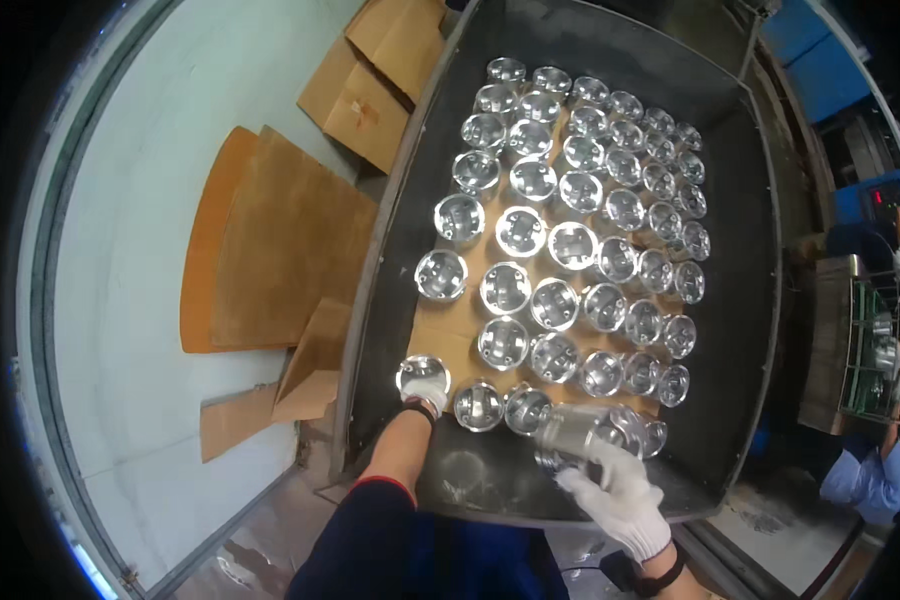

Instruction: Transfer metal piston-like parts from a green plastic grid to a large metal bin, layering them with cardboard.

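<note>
Rows of shiny, round metal pistons (521, 231) stand on a cardboard sheet (440, 330) inside a dark metal bin (380, 300). My left hand (427, 392), in a white glove, is closed on a piston (420, 366) at the near left corner of the rows. My right hand (622, 502), also gloved, grips another piston (570, 430) tilted on its side above the near right end. It is slightly smeared by motion and hides part of the pistons beneath. The fingers of my left hand are partly hidden by its back.
Cardboard sheets (280, 240) and a folded carton (355, 105) lean left of the bin, by a pale wall (160, 250). On the right, another person's blue sleeve (870, 480) and hands are beside a wire rack (870, 350) holding metal parts.
</note>
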`<state>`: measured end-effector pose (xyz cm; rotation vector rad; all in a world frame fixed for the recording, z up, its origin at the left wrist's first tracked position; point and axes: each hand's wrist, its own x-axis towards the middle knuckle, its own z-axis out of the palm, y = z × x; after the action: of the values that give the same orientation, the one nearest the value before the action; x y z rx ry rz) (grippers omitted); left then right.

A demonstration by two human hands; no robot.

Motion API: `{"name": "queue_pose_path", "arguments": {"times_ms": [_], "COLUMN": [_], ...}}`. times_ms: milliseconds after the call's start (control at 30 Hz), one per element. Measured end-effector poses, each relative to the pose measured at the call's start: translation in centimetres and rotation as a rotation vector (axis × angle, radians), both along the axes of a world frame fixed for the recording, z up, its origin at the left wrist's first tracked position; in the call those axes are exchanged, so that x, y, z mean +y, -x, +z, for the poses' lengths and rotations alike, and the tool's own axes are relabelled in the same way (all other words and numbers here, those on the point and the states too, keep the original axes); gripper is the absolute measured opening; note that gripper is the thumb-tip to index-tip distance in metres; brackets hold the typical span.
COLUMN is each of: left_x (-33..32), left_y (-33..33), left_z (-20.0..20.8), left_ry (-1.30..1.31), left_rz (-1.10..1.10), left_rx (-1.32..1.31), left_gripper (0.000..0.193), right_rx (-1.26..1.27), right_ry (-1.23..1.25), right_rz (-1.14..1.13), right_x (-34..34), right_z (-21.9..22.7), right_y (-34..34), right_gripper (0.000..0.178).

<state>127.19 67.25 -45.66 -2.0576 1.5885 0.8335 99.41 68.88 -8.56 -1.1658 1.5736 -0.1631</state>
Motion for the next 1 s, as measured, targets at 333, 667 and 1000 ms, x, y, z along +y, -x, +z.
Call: {"name": "queue_pose_path", "arguments": {"times_ms": [333,667,1000], "left_x": [3.5,7.7,9.0], "left_y": [3.1,-1.5,-1.8], "left_z": [12.0,26.2,26.5], "left_ry": [-0.498,0.192,0.076], "left_rz": [-0.544,-0.356,-0.272], "left_rx": [0.168,0.437,0.379], "left_gripper": [0.033,0.047,0.048], "right_rx": [0.089,0.433,0.083], "right_ry": [0.517,0.427,-0.151], "right_rz": [0.809,0.958,1.168], "right_x": [-8.4,-7.8,-1.4], "right_z": [-18.8,-36.3,-14.8], "right_y": [-10.3,-19.5,-9.9], "right_gripper": [0.034,0.035,0.057]}}
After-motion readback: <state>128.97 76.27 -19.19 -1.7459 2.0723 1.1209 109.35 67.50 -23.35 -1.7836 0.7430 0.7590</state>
